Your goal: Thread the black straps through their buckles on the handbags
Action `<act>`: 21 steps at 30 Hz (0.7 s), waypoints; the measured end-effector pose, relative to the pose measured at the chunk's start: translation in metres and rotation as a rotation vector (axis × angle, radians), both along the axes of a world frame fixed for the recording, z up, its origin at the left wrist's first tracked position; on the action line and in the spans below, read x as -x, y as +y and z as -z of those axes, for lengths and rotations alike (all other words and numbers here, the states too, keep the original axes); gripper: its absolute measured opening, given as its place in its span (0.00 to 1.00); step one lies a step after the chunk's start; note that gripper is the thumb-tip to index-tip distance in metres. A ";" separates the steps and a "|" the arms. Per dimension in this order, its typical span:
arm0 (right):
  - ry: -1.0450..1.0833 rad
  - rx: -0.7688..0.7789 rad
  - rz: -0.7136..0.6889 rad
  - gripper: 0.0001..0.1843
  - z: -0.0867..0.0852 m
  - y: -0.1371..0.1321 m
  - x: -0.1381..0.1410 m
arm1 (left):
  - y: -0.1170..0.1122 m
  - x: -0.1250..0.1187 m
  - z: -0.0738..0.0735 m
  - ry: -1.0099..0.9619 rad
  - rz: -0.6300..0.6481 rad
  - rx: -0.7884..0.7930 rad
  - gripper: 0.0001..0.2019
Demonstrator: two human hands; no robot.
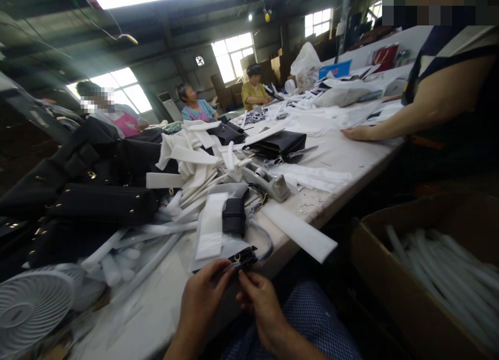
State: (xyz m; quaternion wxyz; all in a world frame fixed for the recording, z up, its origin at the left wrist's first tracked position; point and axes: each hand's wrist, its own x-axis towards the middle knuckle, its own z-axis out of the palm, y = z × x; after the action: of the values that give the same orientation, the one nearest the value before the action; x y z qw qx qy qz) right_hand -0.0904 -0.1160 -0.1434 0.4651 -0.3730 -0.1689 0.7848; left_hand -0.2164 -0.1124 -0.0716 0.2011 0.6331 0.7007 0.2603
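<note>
At the table's near edge my left hand [205,292] is closed, its thumb and fingers pinching a small black leather piece with a gold ring [247,255]. Close beside it on the right, my right hand [260,298] has thumb and fingertips pressed together at the lower end of that piece; what sits in this pinch is too small and dark to name. Just beyond my hands lies a clear plastic sheet [198,240] with a white foam pad [212,227] and a folded black leather item [234,218]. A grey cord or strap [265,240] curves to their right.
White foam strips [198,167] pile up mid-table. Black handbags [105,203] are stacked left, behind a white fan [33,303]. A cardboard box [385,261] of foam tubes stands at right. A co-worker's arm [421,110] reaches over the table; several people sit beyond.
</note>
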 end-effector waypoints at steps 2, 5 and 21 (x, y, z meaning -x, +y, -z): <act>-0.006 0.013 0.010 0.31 0.000 0.001 -0.001 | 0.001 -0.002 0.000 0.002 0.002 -0.009 0.11; -0.010 0.025 -0.010 0.31 -0.001 0.001 -0.001 | -0.001 -0.001 0.001 0.019 -0.009 -0.014 0.11; -0.098 0.013 0.046 0.29 0.001 0.004 0.006 | -0.013 -0.009 0.009 0.211 -0.023 -0.117 0.07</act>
State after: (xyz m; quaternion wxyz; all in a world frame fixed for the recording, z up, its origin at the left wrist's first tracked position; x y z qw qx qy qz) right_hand -0.0962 -0.1124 -0.1444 0.4718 -0.4179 -0.1778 0.7558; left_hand -0.2077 -0.1255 -0.0809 0.0860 0.6597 0.7086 0.2350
